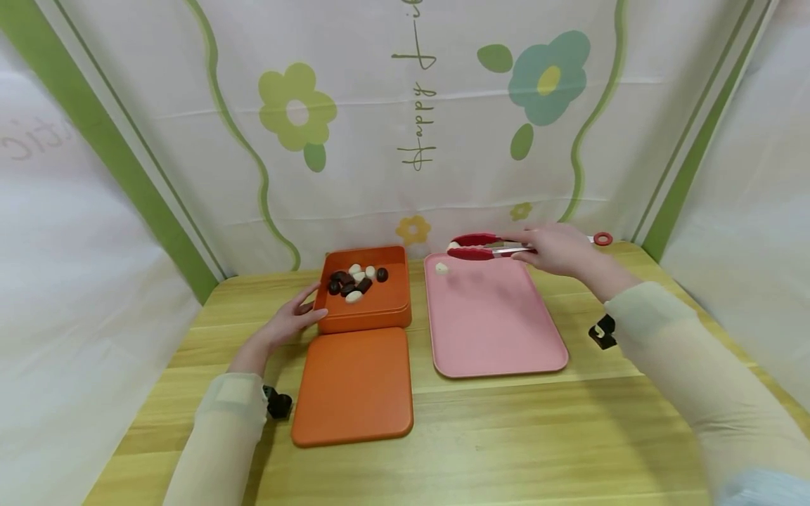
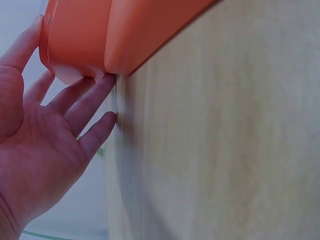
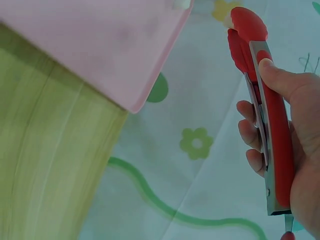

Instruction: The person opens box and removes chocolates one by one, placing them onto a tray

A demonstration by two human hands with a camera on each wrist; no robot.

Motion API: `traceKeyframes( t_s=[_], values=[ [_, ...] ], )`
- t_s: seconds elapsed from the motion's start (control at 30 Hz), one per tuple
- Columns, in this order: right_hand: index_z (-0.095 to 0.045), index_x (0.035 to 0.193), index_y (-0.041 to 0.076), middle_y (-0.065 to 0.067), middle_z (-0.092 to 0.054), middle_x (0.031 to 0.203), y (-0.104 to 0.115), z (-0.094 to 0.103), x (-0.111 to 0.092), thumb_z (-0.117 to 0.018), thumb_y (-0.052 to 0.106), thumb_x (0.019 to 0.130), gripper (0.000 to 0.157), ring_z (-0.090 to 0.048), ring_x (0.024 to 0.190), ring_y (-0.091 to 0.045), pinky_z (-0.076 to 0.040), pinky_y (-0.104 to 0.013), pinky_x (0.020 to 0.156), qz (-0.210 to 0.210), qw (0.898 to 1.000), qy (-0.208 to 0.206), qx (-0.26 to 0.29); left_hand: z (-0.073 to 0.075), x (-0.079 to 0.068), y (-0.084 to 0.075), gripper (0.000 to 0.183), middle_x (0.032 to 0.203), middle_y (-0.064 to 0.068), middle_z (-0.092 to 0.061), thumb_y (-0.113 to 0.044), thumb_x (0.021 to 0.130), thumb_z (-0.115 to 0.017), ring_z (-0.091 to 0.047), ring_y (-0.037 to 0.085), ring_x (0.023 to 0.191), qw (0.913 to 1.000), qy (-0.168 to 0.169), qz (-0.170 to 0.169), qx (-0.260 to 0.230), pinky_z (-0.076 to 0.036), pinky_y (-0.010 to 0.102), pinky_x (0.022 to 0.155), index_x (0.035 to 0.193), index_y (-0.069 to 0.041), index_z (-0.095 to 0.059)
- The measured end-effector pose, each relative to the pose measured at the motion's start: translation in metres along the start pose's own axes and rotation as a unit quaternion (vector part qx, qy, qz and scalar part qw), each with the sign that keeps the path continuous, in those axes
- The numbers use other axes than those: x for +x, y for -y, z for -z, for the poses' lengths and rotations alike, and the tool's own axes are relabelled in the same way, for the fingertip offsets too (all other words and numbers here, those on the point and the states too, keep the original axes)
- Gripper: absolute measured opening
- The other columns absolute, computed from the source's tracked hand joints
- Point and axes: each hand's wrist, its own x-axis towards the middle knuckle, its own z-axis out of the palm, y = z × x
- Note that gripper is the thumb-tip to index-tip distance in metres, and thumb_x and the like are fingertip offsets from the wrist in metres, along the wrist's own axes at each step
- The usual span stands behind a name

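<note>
My right hand (image 1: 557,249) grips metal tongs with red tips (image 1: 474,254), raised over the far edge of the pink tray (image 1: 500,337). A small white piece (image 3: 228,21) shows between the tong tips. Another white piece (image 1: 441,268) lies in the tray's far left corner. Fingers spread and fairly straight, my left hand (image 1: 292,320) touches the left side of a square orange box (image 1: 367,322), its thumb by the near rim. Inside the box lie several dark brown and white oval pieces (image 1: 354,297), mostly toward the left and middle.
A flat orange lid (image 1: 354,386) lies on the wooden table (image 1: 493,436) just in front of the box, left of the tray. A white curtain (image 1: 354,190) printed with flowers hangs right behind the table, and others stand at both sides.
</note>
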Motion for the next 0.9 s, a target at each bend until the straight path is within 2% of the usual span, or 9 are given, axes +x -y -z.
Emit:
traceKeyframes(
  t_s=[0.23,0.43,0.53,0.77,0.9],
  values=[
    [-0.064,0.132,0.017,-0.003,-0.064,0.086,-0.02,-0.009,-0.008,-0.073,0.025,0.088,0.046,-0.051,0.063,-0.019,-0.043,-0.039,0.058,-0.01,1.0,-0.006,-0.001,0.0,0.0,0.001,0.077,0.157,0.025,-0.016,-0.031,0.099,-0.059,-0.018,0.042,0.143,1.0,0.002,-0.002,0.001,-0.019,0.06,0.11,0.158,-0.021,-0.012],
    [-0.062,0.134,0.015,-0.001,-0.054,0.068,-0.031,-0.015,-0.011,-0.071,0.026,0.089,0.046,-0.045,0.056,-0.019,-0.039,-0.037,0.054,-0.029,1.0,0.009,-0.001,0.001,0.0,0.002,0.078,0.158,0.023,-0.015,-0.033,0.098,-0.06,-0.018,0.04,0.143,1.0,0.002,-0.006,-0.001,-0.019,0.059,0.111,0.158,-0.022,-0.013],
    [-0.063,0.133,0.014,-0.001,-0.05,0.065,-0.034,-0.017,-0.012,-0.071,0.026,0.089,0.046,-0.045,0.055,-0.019,-0.038,-0.037,0.052,-0.035,0.999,0.019,-0.002,0.001,0.001,0.002,0.077,0.157,0.024,-0.017,-0.033,0.098,-0.06,-0.019,0.04,0.143,1.0,0.001,-0.009,-0.001,-0.02,0.058,0.111,0.158,-0.022,-0.013],
    [-0.063,0.133,0.015,0.0,-0.053,0.068,-0.037,-0.025,-0.01,-0.071,0.027,0.09,0.045,-0.048,0.058,-0.018,-0.037,-0.036,0.05,-0.049,0.998,0.046,-0.003,0.001,0.001,0.003,0.076,0.157,0.025,-0.017,-0.031,0.099,-0.059,-0.019,0.041,0.143,1.0,0.002,-0.009,0.001,-0.019,0.059,0.111,0.158,-0.023,-0.013],
    [-0.063,0.132,0.015,-0.004,-0.064,0.078,-0.035,-0.03,-0.006,-0.07,0.028,0.09,0.045,-0.054,0.063,-0.021,-0.043,-0.04,0.053,-0.044,0.998,0.052,-0.003,0.001,0.001,0.004,0.076,0.157,0.025,-0.018,-0.031,0.099,-0.059,-0.02,0.04,0.142,0.9999,0.003,-0.009,-0.003,-0.02,0.059,0.11,0.158,-0.022,-0.013]
  ],
)
